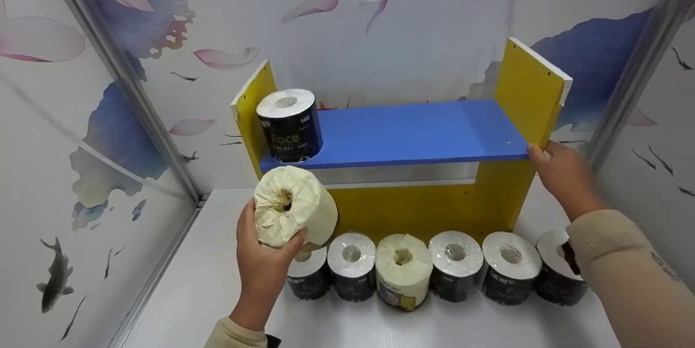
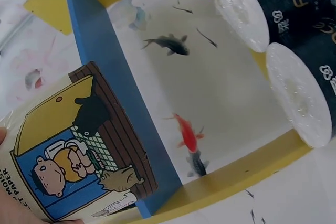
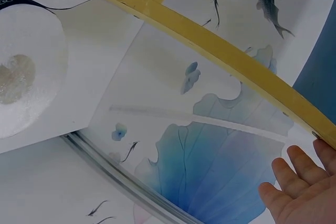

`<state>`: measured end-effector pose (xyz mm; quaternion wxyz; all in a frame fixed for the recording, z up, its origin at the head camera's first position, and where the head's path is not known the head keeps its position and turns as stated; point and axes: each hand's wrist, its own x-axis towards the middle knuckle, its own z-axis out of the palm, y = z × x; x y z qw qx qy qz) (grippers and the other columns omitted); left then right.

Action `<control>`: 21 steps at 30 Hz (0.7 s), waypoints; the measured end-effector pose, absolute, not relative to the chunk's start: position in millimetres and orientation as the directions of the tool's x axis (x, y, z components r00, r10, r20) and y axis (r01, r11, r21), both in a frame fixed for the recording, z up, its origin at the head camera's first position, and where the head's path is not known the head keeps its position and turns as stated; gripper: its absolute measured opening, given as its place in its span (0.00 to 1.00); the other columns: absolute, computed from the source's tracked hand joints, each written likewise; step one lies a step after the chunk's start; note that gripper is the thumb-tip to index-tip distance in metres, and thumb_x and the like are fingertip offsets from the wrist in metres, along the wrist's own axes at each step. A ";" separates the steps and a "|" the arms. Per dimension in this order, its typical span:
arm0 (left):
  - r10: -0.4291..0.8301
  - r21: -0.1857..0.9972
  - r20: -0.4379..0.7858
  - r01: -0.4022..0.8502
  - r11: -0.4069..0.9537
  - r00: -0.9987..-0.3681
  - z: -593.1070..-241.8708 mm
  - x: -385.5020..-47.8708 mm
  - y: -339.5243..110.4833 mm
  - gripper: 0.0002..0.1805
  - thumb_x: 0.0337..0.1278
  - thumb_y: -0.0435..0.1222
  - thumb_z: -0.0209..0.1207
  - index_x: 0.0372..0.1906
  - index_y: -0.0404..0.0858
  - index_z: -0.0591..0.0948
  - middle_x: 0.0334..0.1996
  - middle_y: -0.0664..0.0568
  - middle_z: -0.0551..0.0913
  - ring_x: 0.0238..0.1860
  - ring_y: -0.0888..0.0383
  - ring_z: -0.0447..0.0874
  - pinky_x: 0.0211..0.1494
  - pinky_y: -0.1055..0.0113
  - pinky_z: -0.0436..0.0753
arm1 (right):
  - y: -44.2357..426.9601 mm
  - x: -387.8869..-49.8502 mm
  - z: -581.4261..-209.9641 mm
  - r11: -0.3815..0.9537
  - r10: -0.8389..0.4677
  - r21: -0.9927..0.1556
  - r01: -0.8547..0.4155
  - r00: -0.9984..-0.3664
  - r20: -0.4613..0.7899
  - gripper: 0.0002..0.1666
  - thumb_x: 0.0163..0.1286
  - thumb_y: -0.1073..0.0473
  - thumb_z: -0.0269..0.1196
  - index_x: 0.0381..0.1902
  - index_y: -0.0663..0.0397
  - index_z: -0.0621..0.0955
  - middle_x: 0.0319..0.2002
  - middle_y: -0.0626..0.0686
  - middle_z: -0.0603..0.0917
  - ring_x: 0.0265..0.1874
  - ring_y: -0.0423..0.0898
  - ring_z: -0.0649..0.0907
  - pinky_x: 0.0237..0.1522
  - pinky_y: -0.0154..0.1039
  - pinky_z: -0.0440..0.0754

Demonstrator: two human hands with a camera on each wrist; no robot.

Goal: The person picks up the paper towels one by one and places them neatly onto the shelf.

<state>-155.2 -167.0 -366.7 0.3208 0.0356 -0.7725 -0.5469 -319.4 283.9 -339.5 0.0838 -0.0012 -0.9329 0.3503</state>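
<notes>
A toilet paper roll in cream wrapping (image 1: 317,204) is held in my left hand (image 1: 263,266), just in front of the shelf's left end and tilted. Its printed side with a cartoon (image 2: 79,156) shows in the left wrist view, close to the blue board. On that blue board (image 1: 407,131), at the left, stands a black-labelled toilet paper roll (image 1: 290,131). My right hand (image 1: 567,174) grips the right yellow side panel (image 1: 529,93) at its front edge between thumb and forefinger. The other fingers (image 3: 286,179) extend loosely outside the panel in the right wrist view.
Several black-labelled rolls (image 1: 456,269) stand in a row on the white table before the shelf, with another cream-wrapped roll (image 1: 403,274) among them. Walls printed with fish and flowers (image 1: 380,55) enclose the back and sides. My right sleeve partly covers the rightmost roll (image 1: 559,283).
</notes>
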 end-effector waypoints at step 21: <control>-0.353 0.853 0.498 0.374 0.364 -0.792 -324.3 -180.0 -136.9 0.53 0.40 0.35 0.74 0.73 0.36 0.58 0.69 0.46 0.61 0.67 0.52 0.62 0.65 0.55 0.68 | 285.4 -320.8 -339.7 0.763 0.059 -0.645 -0.047 -0.988 0.142 0.46 0.74 0.32 0.37 0.68 0.68 0.65 0.61 0.74 0.70 0.56 0.70 0.71 0.53 0.68 0.68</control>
